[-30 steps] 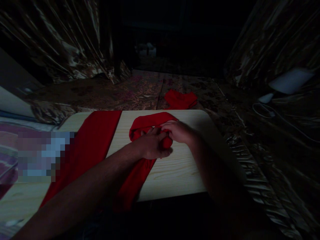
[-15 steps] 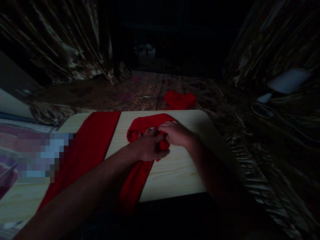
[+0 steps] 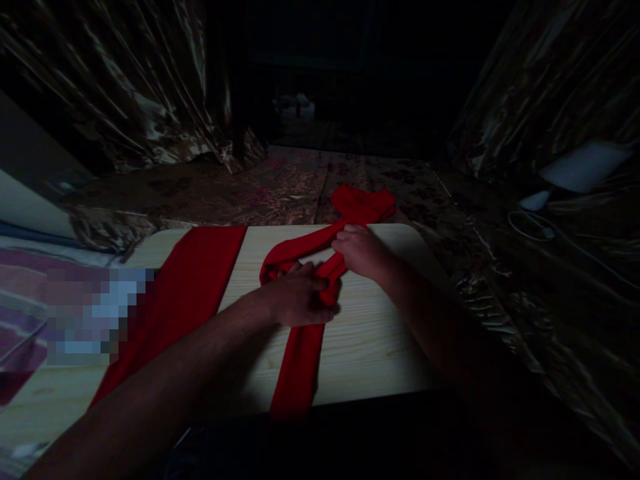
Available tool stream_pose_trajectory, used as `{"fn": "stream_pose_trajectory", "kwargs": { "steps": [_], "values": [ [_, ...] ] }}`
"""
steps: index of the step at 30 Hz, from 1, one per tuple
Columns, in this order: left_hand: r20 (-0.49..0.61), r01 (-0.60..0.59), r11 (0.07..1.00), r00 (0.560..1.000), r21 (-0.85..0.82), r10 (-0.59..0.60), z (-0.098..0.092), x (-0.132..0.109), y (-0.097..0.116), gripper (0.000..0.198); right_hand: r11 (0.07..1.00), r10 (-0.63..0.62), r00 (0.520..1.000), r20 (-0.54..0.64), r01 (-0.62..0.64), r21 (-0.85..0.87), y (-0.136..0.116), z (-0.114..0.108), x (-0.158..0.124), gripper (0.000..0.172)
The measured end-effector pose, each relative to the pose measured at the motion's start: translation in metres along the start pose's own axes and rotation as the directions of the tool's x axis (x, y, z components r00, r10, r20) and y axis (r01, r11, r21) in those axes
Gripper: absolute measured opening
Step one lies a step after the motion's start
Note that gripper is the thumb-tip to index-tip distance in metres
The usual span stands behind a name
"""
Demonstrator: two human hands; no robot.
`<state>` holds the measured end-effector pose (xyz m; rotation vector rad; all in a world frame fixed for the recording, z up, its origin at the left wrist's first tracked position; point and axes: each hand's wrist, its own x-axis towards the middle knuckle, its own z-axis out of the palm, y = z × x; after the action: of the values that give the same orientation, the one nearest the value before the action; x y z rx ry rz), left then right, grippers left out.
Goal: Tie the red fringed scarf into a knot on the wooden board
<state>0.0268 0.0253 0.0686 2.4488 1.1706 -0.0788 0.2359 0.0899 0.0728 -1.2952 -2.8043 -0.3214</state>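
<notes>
A red cloth strip (image 3: 300,370) lies bent in a loop on a pale wooden table (image 3: 380,333), one end hanging over the near edge. My left hand (image 3: 300,297) rests on the loop's near side, fingers spread and pressing it down; a bunched bit of red cloth shows by the thumb. My right hand (image 3: 361,250) is closed on a narrow fold of the strip, a little farther back and to the right. What lies under my left palm is hidden.
A wide red cloth band (image 3: 175,313) crosses the table's left side. More bunched red cloth (image 3: 364,202) lies past the far edge. Patterned curtains (image 3: 165,87) hang behind. On the right stands a white lamp (image 3: 585,167) with a cord. A blurred-out patch (image 3: 95,313) covers something on the left.
My right hand has moved up and away from my left, drawing a fold of the red strip out of the loop. The hanging end now lies farther right. My left hand stays nearly in place.
</notes>
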Motion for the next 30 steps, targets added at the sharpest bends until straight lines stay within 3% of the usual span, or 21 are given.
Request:
{"fn": "stream_pose_trajectory", "kwargs": {
  "steps": [3, 7, 9, 12, 15, 19, 22, 25, 27, 28, 30],
  "values": [
    [-0.041, -0.022, 1.000, 0.999, -0.023, 0.021, 0.003, 0.001, -0.001, 0.058, 0.994, 0.079, 0.994, 0.082, -0.071, -0.088, 0.011, -0.007, -0.003, 0.029],
    [-0.104, -0.070, 0.995, 0.993, -0.069, 0.062, 0.009, 0.008, -0.002, 0.044, 0.984, 0.166, 0.929, 0.329, -0.134, -0.117, 0.016, -0.012, -0.011, 0.028],
    [-0.127, -0.065, 0.995, 0.990, -0.073, 0.056, 0.010, 0.013, -0.004, 0.040, 0.998, 0.048, 0.935, 0.352, -0.059, 0.021, 0.012, -0.012, -0.015, 0.038],
    [-0.136, -0.113, 0.992, 0.985, -0.060, 0.104, 0.007, 0.021, -0.012, 0.035, 0.969, -0.146, 0.961, 0.235, 0.091, 0.228, 0.000, -0.009, -0.018, 0.063],
    [-0.113, -0.223, 0.968, 0.971, -0.118, 0.210, 0.000, 0.030, -0.022, 0.037, 0.968, -0.146, 0.963, 0.225, 0.092, 0.235, -0.013, -0.002, -0.013, 0.047],
    [-0.057, -0.133, 0.957, 0.991, -0.257, 0.122, -0.009, 0.039, -0.034, 0.033, 0.973, -0.105, 0.933, 0.345, 0.025, 0.230, -0.021, 0.006, -0.004, 0.029],
    [-0.063, -0.198, 0.888, 0.980, -0.415, 0.189, -0.012, 0.041, -0.043, 0.025, 0.976, -0.083, 0.955, 0.286, 0.021, 0.215, -0.019, 0.006, -0.006, 0.033],
    [-0.160, -0.267, 0.736, 0.964, -0.623, 0.214, -0.008, 0.034, -0.047, 0.023, 0.943, -0.142, 0.973, 0.181, 0.077, 0.324, -0.017, 0.005, -0.017, 0.046],
    [-0.308, -0.268, 0.688, 0.949, -0.675, 0.068, -0.001, 0.023, -0.045, 0.035, 0.906, -0.085, 0.996, 0.012, 0.072, 0.417, -0.022, 0.007, -0.026, 0.049],
    [-0.399, -0.251, 0.707, 0.916, -0.661, -0.048, 0.003, 0.016, -0.042, 0.037, 0.889, 0.005, 0.996, -0.091, 0.037, 0.456, -0.026, 0.008, -0.031, 0.043],
    [-0.562, -0.127, 0.812, 0.781, -0.570, -0.272, 0.011, -0.003, -0.032, 0.029, 0.829, 0.232, 0.950, -0.208, -0.082, 0.553, -0.038, 0.012, -0.038, 0.024]
  ]
}}
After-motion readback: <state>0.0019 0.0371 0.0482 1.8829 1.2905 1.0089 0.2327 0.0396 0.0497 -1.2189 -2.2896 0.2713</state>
